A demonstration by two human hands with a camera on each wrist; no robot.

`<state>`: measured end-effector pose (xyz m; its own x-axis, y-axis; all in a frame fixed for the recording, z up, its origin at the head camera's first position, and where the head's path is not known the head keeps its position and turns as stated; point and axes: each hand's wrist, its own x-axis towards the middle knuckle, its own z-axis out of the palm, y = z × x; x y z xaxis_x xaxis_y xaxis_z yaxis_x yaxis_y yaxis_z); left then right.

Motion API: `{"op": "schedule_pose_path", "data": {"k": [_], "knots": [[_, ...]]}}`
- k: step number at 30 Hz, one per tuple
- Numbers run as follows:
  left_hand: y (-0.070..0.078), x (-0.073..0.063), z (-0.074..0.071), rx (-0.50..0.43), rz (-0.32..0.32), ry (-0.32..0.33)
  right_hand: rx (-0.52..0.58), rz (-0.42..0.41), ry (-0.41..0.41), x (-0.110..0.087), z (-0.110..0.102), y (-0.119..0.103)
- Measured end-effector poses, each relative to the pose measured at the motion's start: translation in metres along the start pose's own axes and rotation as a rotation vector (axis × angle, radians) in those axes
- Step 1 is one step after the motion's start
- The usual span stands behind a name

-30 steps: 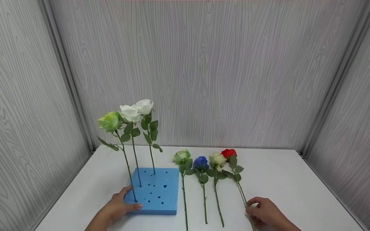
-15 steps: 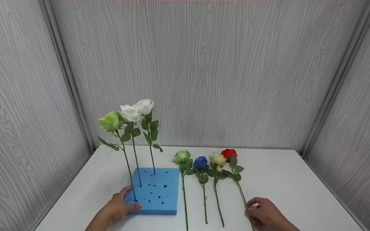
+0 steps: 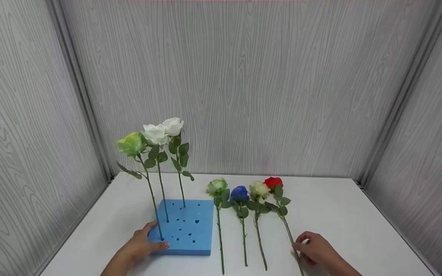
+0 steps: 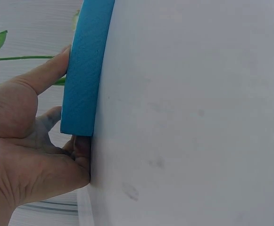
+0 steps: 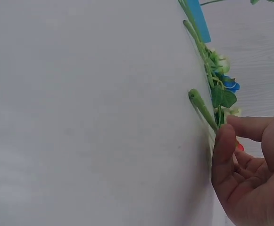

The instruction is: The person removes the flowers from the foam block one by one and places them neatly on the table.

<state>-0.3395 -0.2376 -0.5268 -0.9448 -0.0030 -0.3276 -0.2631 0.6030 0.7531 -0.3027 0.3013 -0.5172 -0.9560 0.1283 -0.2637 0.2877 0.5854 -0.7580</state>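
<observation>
My left hand [image 3: 137,246] grips the near left corner of a blue foam block [image 3: 202,227], thumb on its top and fingers along its side. Three artificial roses stand in the block's holes: a yellow-green rose [image 3: 131,144] and two white roses, one white rose [image 3: 155,134] at the middle and another white rose [image 3: 173,126] behind. On the right, my right hand [image 3: 317,250] pinches the lower stem of a red rose [image 3: 273,183] between thumb and index finger. That stem's cut end [image 5: 193,94] shows beyond the fingertips in the right wrist view.
Between block and red rose, a pale green rose [image 3: 217,186], a blue rose [image 3: 239,194] and a cream rose [image 3: 259,191] lie side by side on the white table [image 3: 343,214]. Grey wood-grain panels [image 3: 263,88] enclose the table at the back and sides.
My right hand has shifted slightly up along the red rose's stem. My left hand keeps its hold on the foam block, and the roses lie as before.
</observation>
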Motion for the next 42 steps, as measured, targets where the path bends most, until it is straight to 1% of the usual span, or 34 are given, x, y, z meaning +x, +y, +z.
{"op": "schedule_pose_path", "data": {"k": [3,8,13,17,22,26,29,33,35,42], "knots": [[0.0,-0.001,0.0,-0.003,-0.004,0.006,0.014,-0.04,0.017,-0.002,-0.001,-0.013],[0.001,-0.003,-0.002,-0.002,-0.005,0.012,0.062,-0.097,0.015,-0.004,0.004,-0.041],[0.0,-0.003,-0.005,-0.007,0.001,0.012,0.103,-0.149,-0.012,-0.003,0.019,-0.071],[-0.001,-0.004,-0.008,0.0,-0.008,0.013,0.133,-0.227,-0.074,-0.004,0.037,-0.097],[-0.002,-0.004,-0.008,0.015,-0.011,0.01,0.203,-0.347,-0.186,-0.007,0.069,-0.125],[-0.002,-0.004,-0.006,0.008,-0.018,0.012,0.25,-0.41,-0.271,-0.009,0.102,-0.144],[-0.001,-0.003,-0.003,0.004,-0.013,0.017,0.262,-0.431,-0.305,-0.011,0.126,-0.155],[0.0,-0.002,0.0,0.006,0.023,0.018,0.28,-0.465,-0.343,-0.016,0.156,-0.164],[0.0,-0.001,0.001,0.001,0.028,0.017,0.302,-0.479,-0.362,-0.018,0.17,-0.168],[0.001,0.0,0.002,0.035,0.022,0.025,0.368,-0.469,-0.399,-0.021,0.213,-0.184]]}}
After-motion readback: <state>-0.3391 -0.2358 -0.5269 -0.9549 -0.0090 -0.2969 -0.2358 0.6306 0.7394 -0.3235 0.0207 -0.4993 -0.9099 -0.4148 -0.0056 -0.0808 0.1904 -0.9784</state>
